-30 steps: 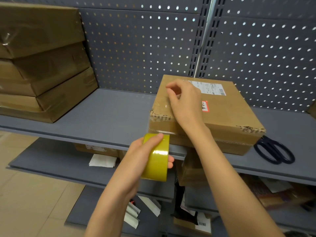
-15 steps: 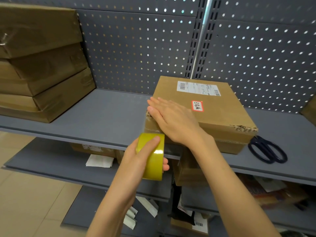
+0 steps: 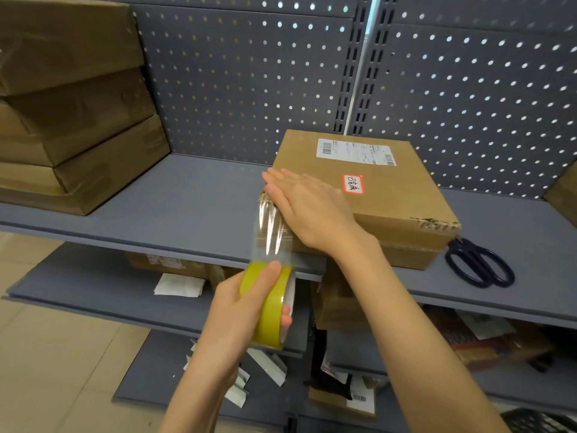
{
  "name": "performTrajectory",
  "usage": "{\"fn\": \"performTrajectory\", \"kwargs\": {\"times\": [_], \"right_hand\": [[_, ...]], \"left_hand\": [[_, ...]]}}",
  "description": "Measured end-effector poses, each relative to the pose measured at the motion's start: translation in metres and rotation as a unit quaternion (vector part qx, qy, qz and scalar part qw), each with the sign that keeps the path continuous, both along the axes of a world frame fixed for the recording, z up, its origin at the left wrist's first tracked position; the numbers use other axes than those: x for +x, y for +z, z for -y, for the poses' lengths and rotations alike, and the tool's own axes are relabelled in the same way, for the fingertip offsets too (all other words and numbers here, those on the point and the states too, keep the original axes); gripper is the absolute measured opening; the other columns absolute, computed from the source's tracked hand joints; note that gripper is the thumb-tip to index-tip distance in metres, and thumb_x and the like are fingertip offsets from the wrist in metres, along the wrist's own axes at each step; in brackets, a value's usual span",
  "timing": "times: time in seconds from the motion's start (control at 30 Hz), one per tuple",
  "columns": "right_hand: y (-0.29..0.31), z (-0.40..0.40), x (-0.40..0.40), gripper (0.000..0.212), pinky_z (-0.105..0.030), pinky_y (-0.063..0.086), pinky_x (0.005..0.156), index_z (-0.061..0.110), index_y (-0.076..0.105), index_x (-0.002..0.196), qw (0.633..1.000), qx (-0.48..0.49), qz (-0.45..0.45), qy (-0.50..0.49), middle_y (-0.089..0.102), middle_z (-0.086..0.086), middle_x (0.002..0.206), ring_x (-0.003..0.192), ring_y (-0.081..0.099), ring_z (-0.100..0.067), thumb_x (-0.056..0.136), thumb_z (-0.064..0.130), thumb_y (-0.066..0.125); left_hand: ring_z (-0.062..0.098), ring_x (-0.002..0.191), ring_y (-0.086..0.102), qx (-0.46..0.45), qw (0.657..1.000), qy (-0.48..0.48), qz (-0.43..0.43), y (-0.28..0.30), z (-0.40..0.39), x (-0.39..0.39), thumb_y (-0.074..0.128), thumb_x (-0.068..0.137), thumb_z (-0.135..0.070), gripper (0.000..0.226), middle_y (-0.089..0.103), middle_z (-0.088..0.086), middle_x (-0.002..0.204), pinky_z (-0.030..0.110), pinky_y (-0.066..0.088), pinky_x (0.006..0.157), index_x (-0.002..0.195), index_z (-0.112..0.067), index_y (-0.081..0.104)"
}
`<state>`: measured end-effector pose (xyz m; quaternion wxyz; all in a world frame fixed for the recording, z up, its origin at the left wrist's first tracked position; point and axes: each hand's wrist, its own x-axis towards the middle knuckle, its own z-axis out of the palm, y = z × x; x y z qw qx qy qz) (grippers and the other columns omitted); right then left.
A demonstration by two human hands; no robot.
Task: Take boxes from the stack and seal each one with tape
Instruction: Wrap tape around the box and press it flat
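A flat cardboard box (image 3: 390,189) with a white shipping label and a red-framed sticker lies on the grey shelf (image 3: 193,207). My right hand (image 3: 309,207) presses flat, fingers straight, on the box's near left corner. My left hand (image 3: 246,307) grips a yellow roll of tape (image 3: 268,307) below the shelf edge. A strip of clear tape (image 3: 270,232) runs from the roll up to that corner. The stack of brown boxes (image 3: 71,104) stands at the left end of the shelf.
Dark scissors (image 3: 477,264) lie on the shelf right of the box. A perforated grey back panel (image 3: 243,82) rises behind. Lower shelves hold cardboard boxes (image 3: 340,301), paper slips (image 3: 181,285) and clutter. Another box corner (image 3: 565,195) shows at the right edge.
My right hand went from pinching the tape on top of the box to lying flat on its corner. My left hand pulled the roll down and away, drawing out more tape.
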<state>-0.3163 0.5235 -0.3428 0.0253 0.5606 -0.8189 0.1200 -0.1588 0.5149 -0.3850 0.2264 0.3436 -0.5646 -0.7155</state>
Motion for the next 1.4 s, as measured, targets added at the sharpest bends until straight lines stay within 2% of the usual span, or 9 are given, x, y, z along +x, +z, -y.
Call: {"fn": "performTrajectory", "kwargs": {"times": [0.17,0.33,0.43,0.57,0.77,0.93,1.17,1.27,1.4], "right_hand": [[0.0,-0.001,0.0,0.047,-0.023,0.009,0.114,0.023,0.025,0.151,1.0,0.001,0.0,0.003,0.021,0.011,0.157,0.145,0.015,-0.004,0.106,0.033,0.017],[0.0,-0.001,-0.001,0.047,-0.024,0.01,0.115,0.022,0.024,0.151,1.0,-0.002,0.007,0.003,0.021,0.011,0.157,0.145,0.014,-0.004,0.106,0.034,0.017],[0.0,-0.001,0.0,0.047,-0.024,0.01,0.115,0.022,0.024,0.151,1.0,-0.006,0.011,0.002,0.021,0.011,0.157,0.145,0.014,-0.004,0.106,0.034,0.018],[-0.001,-0.002,0.0,0.048,-0.024,0.009,0.115,0.022,0.024,0.151,1.0,-0.008,0.009,0.001,0.021,0.01,0.158,0.145,0.014,-0.005,0.106,0.034,0.018],[-0.001,-0.001,0.0,0.047,-0.024,0.01,0.114,0.021,0.025,0.151,1.0,-0.015,0.004,0.0,0.022,0.01,0.157,0.145,0.015,-0.005,0.106,0.034,0.019],[-0.002,-0.001,0.001,0.047,-0.024,0.011,0.114,0.023,0.027,0.15,1.0,-0.021,-0.002,-0.004,0.024,0.011,0.157,0.144,0.016,-0.005,0.106,0.034,0.019],[-0.002,-0.001,0.002,0.046,-0.023,0.011,0.114,0.023,0.027,0.15,1.0,-0.025,-0.005,-0.008,0.025,0.011,0.156,0.144,0.017,-0.005,0.106,0.033,0.02],[-0.003,-0.001,0.002,0.046,-0.023,0.01,0.113,0.023,0.027,0.15,1.0,-0.023,-0.004,-0.008,0.024,0.011,0.157,0.144,0.016,-0.004,0.106,0.033,0.019],[-0.003,0.0,0.001,0.046,-0.022,0.01,0.113,0.024,0.027,0.15,1.0,-0.025,-0.008,-0.009,0.024,0.012,0.156,0.144,0.017,-0.004,0.106,0.034,0.02]], "left_hand": [[0.017,0.049,0.063,-0.016,1.0,0.023,-0.002,-0.005,0.0,0.001,0.063,0.086,-0.032,0.022,0.063,0.008,0.059,0.027,0.052,0.046,0.086,-0.009,0.064],[0.013,0.049,0.065,-0.052,0.996,0.076,0.005,-0.01,-0.002,0.001,0.069,0.084,-0.028,0.024,0.061,0.002,0.075,0.031,0.055,0.048,0.093,-0.012,0.054],[0.012,0.05,0.065,-0.079,0.992,0.103,-0.009,-0.012,-0.004,0.001,0.07,0.082,-0.026,0.027,0.06,-0.001,0.081,0.033,0.055,0.048,0.098,-0.021,0.048],[0.016,0.052,0.065,-0.124,0.984,0.115,-0.056,-0.013,-0.006,0.001,0.069,0.083,-0.02,0.039,0.067,0.002,0.073,0.03,0.056,0.049,0.108,-0.037,0.044],[0.016,0.06,0.067,-0.159,0.98,0.107,-0.058,-0.017,-0.005,0.001,0.067,0.085,-0.02,0.04,0.066,0.008,0.079,0.031,0.057,0.05,0.121,-0.03,0.051],[0.013,0.061,0.068,-0.15,0.982,0.103,-0.05,-0.018,-0.004,0.0,0.067,0.085,-0.022,0.038,0.066,0.008,0.091,0.031,0.057,0.051,0.121,-0.03,0.054],[0.022,0.075,0.068,-0.119,0.988,0.095,-0.038,-0.016,-0.001,-0.002,0.069,0.082,-0.023,0.038,0.062,0.01,0.108,0.024,0.054,0.048,0.118,-0.03,0.058],[0.023,0.074,0.067,-0.108,0.99,0.086,-0.036,-0.013,0.002,-0.003,0.069,0.084,-0.018,0.031,0.063,0.01,0.106,0.022,0.052,0.046,0.112,-0.027,0.061],[0.017,0.066,0.065,-0.092,0.992,0.07,-0.039,-0.008,0.007,-0.003,0.068,0.085,-0.014,0.026,0.063,0.007,0.102,0.022,0.052,0.045,0.108,-0.025,0.063]]}}
